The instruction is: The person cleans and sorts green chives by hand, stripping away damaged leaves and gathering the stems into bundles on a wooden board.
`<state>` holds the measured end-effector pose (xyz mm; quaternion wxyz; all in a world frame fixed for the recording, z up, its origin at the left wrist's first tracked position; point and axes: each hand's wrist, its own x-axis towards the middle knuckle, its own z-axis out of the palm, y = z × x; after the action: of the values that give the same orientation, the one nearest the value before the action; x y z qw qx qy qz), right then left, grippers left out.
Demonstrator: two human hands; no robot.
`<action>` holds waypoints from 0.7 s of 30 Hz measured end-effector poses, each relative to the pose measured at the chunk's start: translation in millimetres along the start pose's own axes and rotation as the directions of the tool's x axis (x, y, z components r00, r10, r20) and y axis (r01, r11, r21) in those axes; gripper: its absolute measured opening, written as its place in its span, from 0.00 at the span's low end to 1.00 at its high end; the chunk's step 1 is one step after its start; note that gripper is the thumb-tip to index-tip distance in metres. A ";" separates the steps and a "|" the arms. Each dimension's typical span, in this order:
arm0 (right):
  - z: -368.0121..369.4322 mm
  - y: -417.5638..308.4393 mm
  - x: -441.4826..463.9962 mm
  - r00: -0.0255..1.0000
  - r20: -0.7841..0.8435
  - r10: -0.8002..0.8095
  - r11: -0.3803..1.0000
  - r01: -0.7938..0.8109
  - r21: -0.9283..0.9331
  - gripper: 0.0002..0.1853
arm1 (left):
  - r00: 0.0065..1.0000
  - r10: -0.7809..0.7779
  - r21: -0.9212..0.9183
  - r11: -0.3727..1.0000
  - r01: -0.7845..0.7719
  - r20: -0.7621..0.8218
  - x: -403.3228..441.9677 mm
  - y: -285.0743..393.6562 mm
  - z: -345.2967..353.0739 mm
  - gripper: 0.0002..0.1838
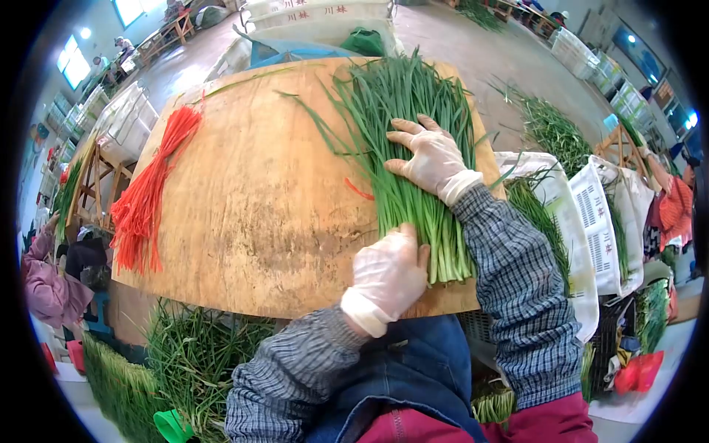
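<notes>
A thick bundle of garlic chives (pixel 421 88) lies lengthwise on the wooden board (pixel 258 170), green leaves at the far end and pale cut stems toward me. My right hand (pixel 432 156), in a thin whitish glove, rests on top of the leaves with its fingers spread. Down at the lower left of the stems is my left hand (pixel 388 275), gloved too, its fingers curled in against the stem ends. It covers part of those stems, and its fingertips are hidden. A short red strip (pixel 359 190) sticks out from the bundle's left side.
A bunch of red ties (pixel 156 196) lies on the board's left side. White crates (pixel 546 184) with chives stand to the right. Loose greens (pixel 199 354) are heaped below the board at left. Ahead is a white bin (pixel 317 26). Other people work at both sides.
</notes>
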<state>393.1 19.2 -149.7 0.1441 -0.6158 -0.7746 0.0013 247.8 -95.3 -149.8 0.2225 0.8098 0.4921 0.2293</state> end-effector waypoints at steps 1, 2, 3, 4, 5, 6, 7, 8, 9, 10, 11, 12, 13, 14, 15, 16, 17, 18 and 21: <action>1.6 -2.2 -0.2 1.000 0.004 -0.003 1.000 0.003 -0.011 0.28 | 0.999 -0.012 -0.120 0.993 0.016 0.037 1.2 -7.3 -6.0 0.14; 1.1 -5.3 0.4 1.000 0.003 -0.002 1.000 0.002 -0.022 0.28 | 0.997 -0.013 -0.236 0.971 0.030 0.076 3.3 -18.1 -12.6 0.16; -1.0 -9.1 1.3 1.000 0.026 0.005 0.999 -0.004 -0.047 0.28 | 0.999 -0.046 -0.365 0.930 0.053 0.028 5.5 -30.7 -12.9 0.21; -0.2 -9.0 2.8 0.999 0.036 0.011 0.999 -0.010 -0.040 0.28 | 0.991 -0.126 -0.382 0.919 0.098 -0.049 9.1 -38.0 -14.3 0.19; -2.2 -10.5 3.4 0.999 0.040 0.017 0.999 -0.016 -0.035 0.28 | 0.980 -0.179 -0.344 0.929 0.139 -0.089 14.6 -37.0 -18.2 0.19; -3.7 -11.8 3.0 0.999 0.047 0.025 0.999 -0.024 -0.030 0.28 | 0.964 -0.231 -0.308 0.934 0.183 -0.128 20.5 -35.0 -21.0 0.18; -4.8 -13.2 2.5 0.999 0.036 0.033 0.999 -0.032 -0.028 0.29 | 0.971 -0.196 -0.236 0.958 0.160 -0.135 27.3 -39.7 -11.2 0.18; -5.5 -12.4 2.4 1.000 0.011 0.024 1.000 -0.024 -0.019 0.28 | 0.977 -0.160 -0.163 0.977 0.136 -0.138 37.0 -49.5 8.3 0.19; -6.9 -11.3 2.3 0.999 -0.038 0.008 1.000 -0.007 0.021 0.28 | 0.983 -0.121 -0.090 0.990 0.109 -0.138 44.4 -48.4 15.6 0.19; -9.1 -8.0 1.4 0.996 -0.089 -0.001 0.998 0.006 0.059 0.28 | 0.987 -0.114 -0.128 0.987 0.100 -0.114 48.2 -49.7 16.9 0.19; -15.9 -4.6 -1.3 0.983 -0.183 -0.020 0.996 0.035 0.081 0.27 | 0.991 -0.104 -0.165 0.982 0.090 -0.083 50.7 -51.0 9.5 0.18; -24.5 4.0 -2.4 0.966 -0.253 -0.053 0.984 0.094 0.152 0.28 | 0.994 -0.097 -0.201 0.976 0.086 -0.045 50.9 -54.2 2.3 0.18; -35.2 15.7 -7.4 0.936 -0.349 -0.048 0.950 0.151 0.273 0.26 | 0.998 -0.056 -0.333 0.942 0.044 -0.025 47.6 -59.0 -4.9 0.18; -51.0 25.1 -17.0 0.896 -0.443 -0.027 0.899 0.216 0.382 0.25 | 0.993 -0.119 -0.464 0.879 0.113 0.015 42.4 -66.9 -6.6 0.16; -66.7 34.9 -29.1 0.887 -0.462 0.026 0.816 0.248 0.522 0.23 | 0.982 -0.183 -0.581 0.793 0.181 0.056 37.0 -74.8 -8.2 0.15; -84.0 44.7 -44.2 0.876 -0.476 0.081 0.711 0.285 0.643 0.21 | 0.959 -0.277 -0.585 0.769 0.258 0.060 31.4 -66.3 -22.7 0.14; -104.0 49.1 -68.1 0.868 -0.434 0.242 0.685 0.164 0.710 0.19 | 0.932 -0.355 -0.634 0.705 0.319 0.074 24.6 -58.5 -32.9 0.14; -118.9 56.9 -93.1 0.834 -0.380 0.400 0.639 0.043 0.768 0.18 | 0.899 -0.427 -0.679 0.632 0.373 0.097 17.3 -53.0 -39.6 0.14; -136.2 110.0 -168.3 0.738 -0.355 0.574 0.560 -0.038 0.828 0.17 | 0.924 -0.376 -0.596 0.759 0.260 -0.076 -10.2 -56.4 -47.3 0.11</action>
<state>562.2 -138.8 -76.2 0.6253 -0.5907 -0.4808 0.1701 176.5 -74.5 -146.7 0.4440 0.5825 0.5492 0.4025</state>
